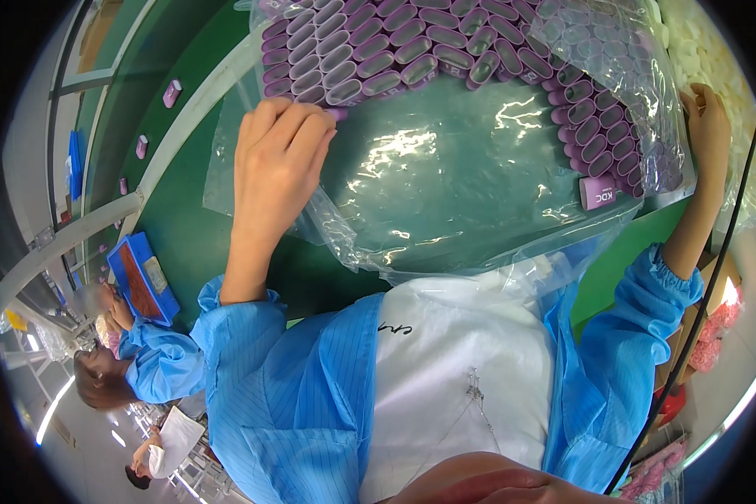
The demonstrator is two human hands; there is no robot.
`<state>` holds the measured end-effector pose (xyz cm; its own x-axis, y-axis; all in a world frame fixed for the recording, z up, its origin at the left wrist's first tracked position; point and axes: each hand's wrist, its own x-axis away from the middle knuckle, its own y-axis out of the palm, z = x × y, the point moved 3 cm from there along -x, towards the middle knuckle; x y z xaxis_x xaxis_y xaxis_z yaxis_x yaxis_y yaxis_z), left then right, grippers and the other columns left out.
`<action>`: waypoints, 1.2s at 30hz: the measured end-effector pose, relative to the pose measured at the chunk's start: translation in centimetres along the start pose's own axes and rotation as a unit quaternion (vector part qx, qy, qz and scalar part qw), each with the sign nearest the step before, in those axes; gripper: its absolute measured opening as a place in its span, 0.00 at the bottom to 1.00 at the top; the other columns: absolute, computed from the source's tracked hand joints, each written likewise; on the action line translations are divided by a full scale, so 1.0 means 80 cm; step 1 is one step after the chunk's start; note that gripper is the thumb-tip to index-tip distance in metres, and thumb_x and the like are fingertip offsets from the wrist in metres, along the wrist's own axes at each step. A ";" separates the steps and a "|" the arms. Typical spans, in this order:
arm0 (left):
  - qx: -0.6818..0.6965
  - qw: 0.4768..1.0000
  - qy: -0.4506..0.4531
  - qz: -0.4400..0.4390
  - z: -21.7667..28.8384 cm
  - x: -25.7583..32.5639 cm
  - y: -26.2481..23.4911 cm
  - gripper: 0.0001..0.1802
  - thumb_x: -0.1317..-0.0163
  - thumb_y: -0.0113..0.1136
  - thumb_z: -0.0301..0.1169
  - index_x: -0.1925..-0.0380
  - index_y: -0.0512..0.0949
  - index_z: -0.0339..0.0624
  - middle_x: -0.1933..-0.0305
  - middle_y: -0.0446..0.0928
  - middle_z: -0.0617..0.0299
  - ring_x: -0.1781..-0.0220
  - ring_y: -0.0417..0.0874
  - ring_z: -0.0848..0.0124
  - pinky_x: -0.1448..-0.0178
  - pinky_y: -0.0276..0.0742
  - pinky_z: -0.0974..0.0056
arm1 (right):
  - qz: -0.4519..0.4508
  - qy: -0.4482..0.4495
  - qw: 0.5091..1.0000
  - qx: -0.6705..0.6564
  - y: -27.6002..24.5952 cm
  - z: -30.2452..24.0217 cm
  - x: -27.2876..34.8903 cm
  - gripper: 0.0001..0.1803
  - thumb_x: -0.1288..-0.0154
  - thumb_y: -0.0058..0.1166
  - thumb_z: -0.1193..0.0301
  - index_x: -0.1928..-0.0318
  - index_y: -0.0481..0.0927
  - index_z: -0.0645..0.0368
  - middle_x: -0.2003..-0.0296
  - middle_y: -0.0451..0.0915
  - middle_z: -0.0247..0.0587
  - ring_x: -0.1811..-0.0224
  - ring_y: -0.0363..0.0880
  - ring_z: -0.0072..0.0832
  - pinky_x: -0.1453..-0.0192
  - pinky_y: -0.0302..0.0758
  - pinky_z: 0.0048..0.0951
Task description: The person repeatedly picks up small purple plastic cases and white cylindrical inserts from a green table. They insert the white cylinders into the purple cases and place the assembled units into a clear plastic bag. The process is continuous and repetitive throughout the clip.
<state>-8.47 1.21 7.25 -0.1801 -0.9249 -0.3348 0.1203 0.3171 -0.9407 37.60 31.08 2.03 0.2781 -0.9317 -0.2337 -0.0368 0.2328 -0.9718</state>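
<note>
Dozens of purple tubes [416, 49], too many to be counted surely, are packed along the clear plastic sheet's [395, 231] far edge and right side. They are stood on end, openings facing up; the ovals' long axes are slanted variously. One blue tray [170, 306] is seen left of the sheet. The hands are held well apart. The left hand [279, 160], fingers bent, is placed at the sheet's far-left tubes; the right hand [707, 113], curled, is held by white pieces [695, 42] right of it. Whether either grips anything cannot be told.
</note>
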 end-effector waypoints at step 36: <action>0.413 0.909 -0.049 0.023 0.098 -0.016 0.089 0.20 0.56 0.77 0.21 0.59 0.88 0.43 0.60 0.85 0.63 0.53 0.78 0.61 0.54 0.78 0.62 | 0.032 -0.257 0.821 -0.509 -0.086 -0.321 0.201 0.16 0.50 0.65 0.86 0.57 0.84 0.70 0.60 0.82 0.48 0.69 0.80 0.34 0.71 0.77 0.29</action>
<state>0.25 3.03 1.40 -0.0730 -0.9420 -0.3275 0.8253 0.1273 -0.5501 17.66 7.31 4.14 0.6027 -0.6246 -0.4967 -0.7776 -0.3202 -0.5410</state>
